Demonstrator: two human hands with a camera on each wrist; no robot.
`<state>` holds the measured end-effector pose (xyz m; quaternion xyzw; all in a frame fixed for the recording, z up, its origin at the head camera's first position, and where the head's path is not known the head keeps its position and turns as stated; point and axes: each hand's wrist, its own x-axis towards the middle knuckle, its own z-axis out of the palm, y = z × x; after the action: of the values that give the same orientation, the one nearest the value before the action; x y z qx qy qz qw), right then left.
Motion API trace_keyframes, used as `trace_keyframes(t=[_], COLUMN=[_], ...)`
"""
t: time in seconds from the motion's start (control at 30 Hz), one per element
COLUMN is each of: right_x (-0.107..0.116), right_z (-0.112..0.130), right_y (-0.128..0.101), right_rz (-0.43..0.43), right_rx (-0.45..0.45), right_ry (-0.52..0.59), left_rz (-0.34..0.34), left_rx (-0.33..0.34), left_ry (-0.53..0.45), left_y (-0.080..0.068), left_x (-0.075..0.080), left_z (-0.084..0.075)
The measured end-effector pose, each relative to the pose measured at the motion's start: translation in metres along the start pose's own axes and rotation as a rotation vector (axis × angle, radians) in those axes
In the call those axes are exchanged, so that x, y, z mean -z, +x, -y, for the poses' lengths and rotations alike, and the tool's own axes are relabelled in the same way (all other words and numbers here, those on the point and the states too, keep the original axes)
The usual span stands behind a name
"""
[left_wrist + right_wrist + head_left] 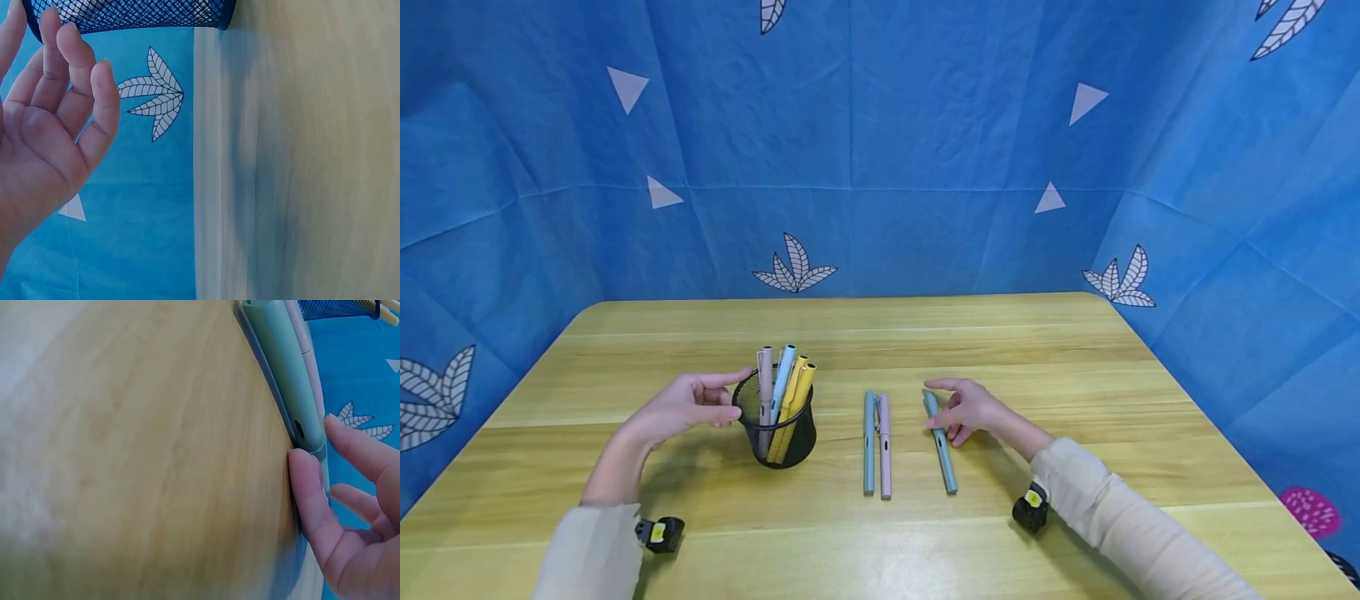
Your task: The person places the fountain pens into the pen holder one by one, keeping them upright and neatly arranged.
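On the left, a black mesh pen holder (801,442) stands upright with several pens in it: lilac, light blue and yellow. My left hand (688,402) holds its rim from the left with index finger and thumb; the other fingers curl loosely, as the left wrist view shows. My right hand (973,408) has thumb and fingers about the upper part of a teal pen (944,458), which lies on the table. The right wrist view shows the thumb (312,494) against that pen's side, with the index fingertip across from it.
Between the holder and the right hand, another teal pen (868,450) and a lilac pen (885,458) lie side by side on the wooden table (820,550). A blue patterned cloth (910,150) hangs behind the table and along its sides.
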<state>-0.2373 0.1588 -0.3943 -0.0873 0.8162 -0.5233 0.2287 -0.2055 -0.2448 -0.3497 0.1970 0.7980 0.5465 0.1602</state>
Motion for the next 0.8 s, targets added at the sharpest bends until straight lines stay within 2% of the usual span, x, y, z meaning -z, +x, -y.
trace_keyframes(t=[0.17, 0.5, 0.8], right_x=[-0.0004, -0.0037, -0.0067], right_z=[0.0009, 0.0052, 0.0084], right_y=[-0.0001, 0.0027, 0.0032], right_rz=[0.022, -0.021, -0.065], right_rx=[-0.002, -0.031, -0.066], right_ry=[-0.032, -0.120, -0.099], left_rz=[0.002, -0.006, -0.013], left_rx=[-0.001, 0.007, 0.015], left_ry=[-0.005, 0.004, 0.010], left_y=[-0.0004, -0.0006, -0.0004], left_x=[0.0000, 0.0001, 0.0003], left_z=[0.0001, 0.0001, 0.0000])
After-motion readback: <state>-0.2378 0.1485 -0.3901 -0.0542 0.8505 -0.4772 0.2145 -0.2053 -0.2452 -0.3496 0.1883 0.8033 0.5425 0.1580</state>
